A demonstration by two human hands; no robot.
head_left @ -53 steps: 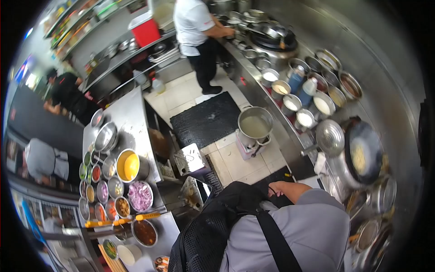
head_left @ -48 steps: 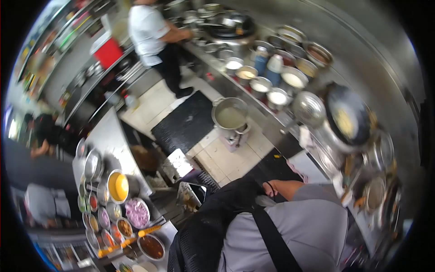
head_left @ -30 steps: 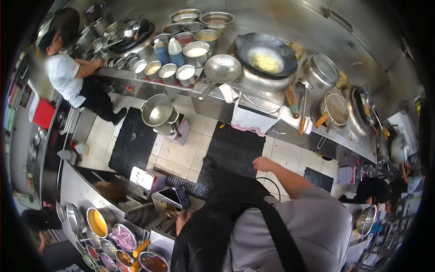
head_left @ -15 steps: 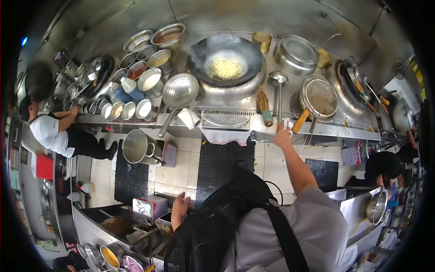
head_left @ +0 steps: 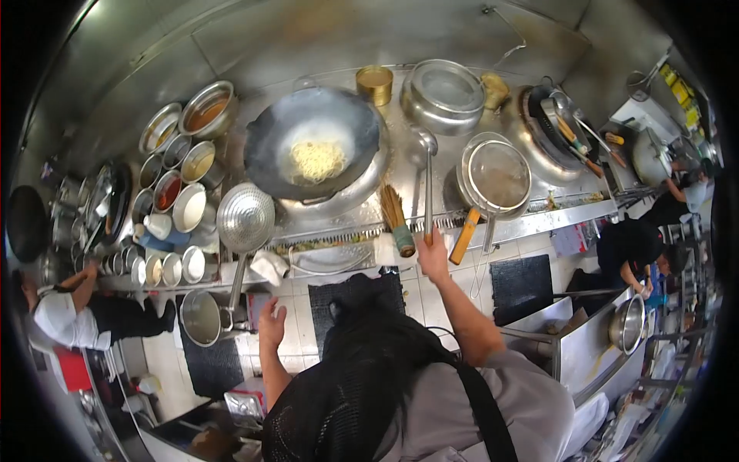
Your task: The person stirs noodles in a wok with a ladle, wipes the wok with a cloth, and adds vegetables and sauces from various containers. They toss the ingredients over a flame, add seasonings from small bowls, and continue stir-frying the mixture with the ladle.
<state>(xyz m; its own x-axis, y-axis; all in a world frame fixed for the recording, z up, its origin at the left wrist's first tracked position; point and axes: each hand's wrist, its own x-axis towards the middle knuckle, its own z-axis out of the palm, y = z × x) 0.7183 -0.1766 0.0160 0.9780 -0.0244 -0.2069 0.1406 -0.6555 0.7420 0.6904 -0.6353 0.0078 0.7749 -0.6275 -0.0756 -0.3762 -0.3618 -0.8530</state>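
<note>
My right hand [head_left: 433,255] is wrapped round the lower end of a long-handled metal ladle [head_left: 429,181], whose bowl points away over the steel stove top. Just left of it lies a bamboo wok brush [head_left: 396,219] with a green-bound handle. My left hand [head_left: 272,323] is off the counter edge, fingers apart and holding nothing, below a crumpled white cloth [head_left: 269,266]. A large perforated skimmer [head_left: 245,219] rests nearby, its handle jutting over the edge. Pale noodles [head_left: 317,160] lie in the steaming wok [head_left: 265,138] ahead.
Metal pots of sauces and seasonings [head_left: 198,162] crowd the left counter. On the right are a lidded pot [head_left: 444,92], a mesh strainer [head_left: 499,177] and another wok station. A stockpot [head_left: 203,317] stands low at left. One co-worker [head_left: 69,316] is at left, others at right.
My left hand has risen forward toward the counter. My right hand has closed round the ladle handle, and the ladle looks slightly lifted. The whole view has shifted and turned.
</note>
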